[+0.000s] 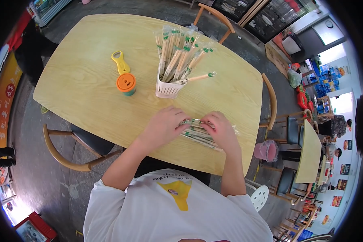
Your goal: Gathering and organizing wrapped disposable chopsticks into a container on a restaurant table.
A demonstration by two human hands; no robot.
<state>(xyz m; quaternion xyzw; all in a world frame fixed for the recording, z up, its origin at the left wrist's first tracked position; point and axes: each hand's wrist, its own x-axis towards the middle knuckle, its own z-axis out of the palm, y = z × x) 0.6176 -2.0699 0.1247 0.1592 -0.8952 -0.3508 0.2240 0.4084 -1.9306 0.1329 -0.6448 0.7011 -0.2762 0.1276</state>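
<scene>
Near the front edge of the pale wooden table (80, 84), several wrapped chopsticks (199, 138) lie side by side in clear plastic sleeves. My left hand (164, 125) grips their left end, fingers curled over the top and thumb toward me. At the right end my right hand (220, 131) is closed on them too, thumb and fingers pinching the sleeves. Beyond my hands stands a white slotted basket (168, 89), packed with upright wrapped chopsticks (176, 54); one pair leans far out to the right.
Left of the basket stands a small teal tub with an orange lid (126, 82). A yellow bottle opener (120, 62) touches or nearly touches it. Wooden chairs (82, 149) surround the table. A pink bin (266, 151) stands on the floor to the right. Another person (30, 48) is at far left.
</scene>
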